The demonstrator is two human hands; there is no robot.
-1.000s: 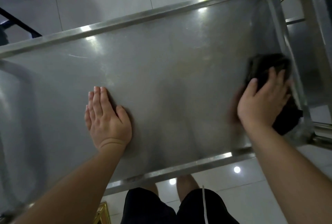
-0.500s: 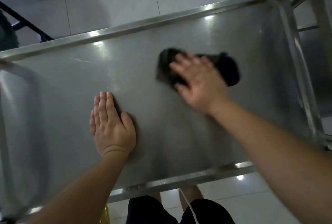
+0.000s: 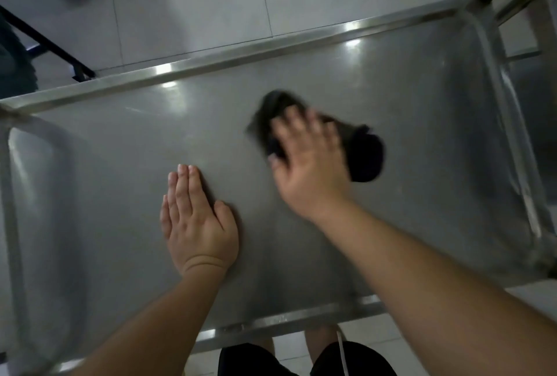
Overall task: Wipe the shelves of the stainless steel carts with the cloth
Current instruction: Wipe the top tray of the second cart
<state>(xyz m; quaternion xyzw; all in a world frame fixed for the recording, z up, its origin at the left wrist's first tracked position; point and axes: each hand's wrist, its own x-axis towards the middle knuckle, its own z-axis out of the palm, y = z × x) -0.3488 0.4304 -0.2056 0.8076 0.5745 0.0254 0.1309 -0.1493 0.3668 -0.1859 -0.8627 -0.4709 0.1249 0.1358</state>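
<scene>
1. Right hand (image 3: 310, 164) is spread flat on the cloth (image 3: 361, 152), fingers straight, pressing it down rather than gripping, I'd guess for broad contact on the steel.
2. Cloth sits mid-shelf (image 3: 422, 98), toward the far rail, well away from the corners.
3. Left hand (image 3: 196, 221) lies open and palm-down on the bare shelf, holding nothing; looks to me like it's bracing the cart so it won't roll.

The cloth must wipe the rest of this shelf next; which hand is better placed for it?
The right hand. Its spread fingers already press the dark cloth onto the shelf. The left hand lies flat on bare steel, apart from the cloth, probably steadying the cart.
</scene>
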